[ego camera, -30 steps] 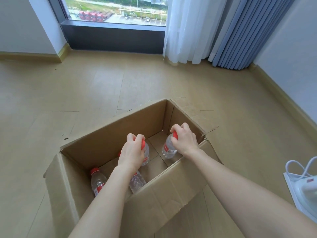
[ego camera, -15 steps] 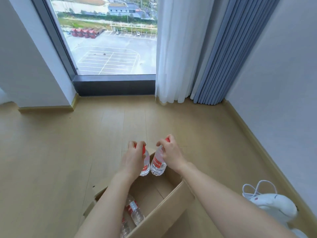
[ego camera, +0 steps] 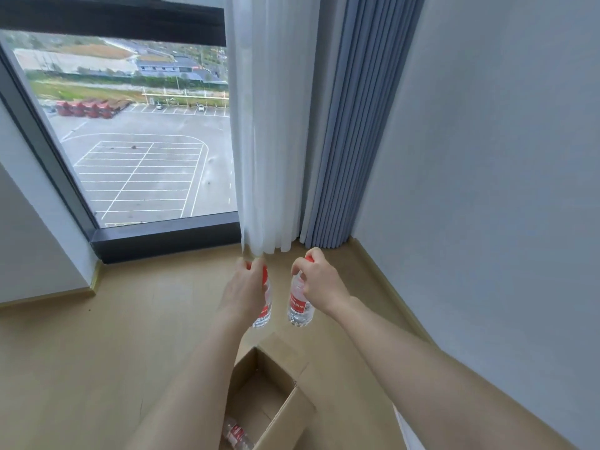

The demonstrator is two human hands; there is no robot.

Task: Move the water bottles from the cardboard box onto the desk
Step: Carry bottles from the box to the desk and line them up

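Note:
My left hand (ego camera: pixel 244 289) grips a clear water bottle (ego camera: pixel 264 311) by its red cap, and the bottle hangs upright behind the hand. My right hand (ego camera: pixel 319 284) holds a second clear bottle with a red label (ego camera: pixel 299 305) by the cap. Both bottles hang in the air above the floor, higher than the open cardboard box (ego camera: pixel 292 414) at the bottom middle. One more bottle (ego camera: pixel 237 435) lies inside the box, partly hidden by my left forearm. No desk is in view.
A large window (ego camera: pixel 136 141) fills the left and middle. White sheer curtain (ego camera: pixel 266 125) and blue-grey curtain (ego camera: pixel 354 125) hang in the corner. A grey wall (ego camera: pixel 503 190) runs along the right. Tan wooden floor (ego camera: pixel 97 352) surrounds the box.
Both hands have lifted the two bottles out of the box and higher up. The view has tilted up, so the box has dropped to the bottom edge and more window shows.

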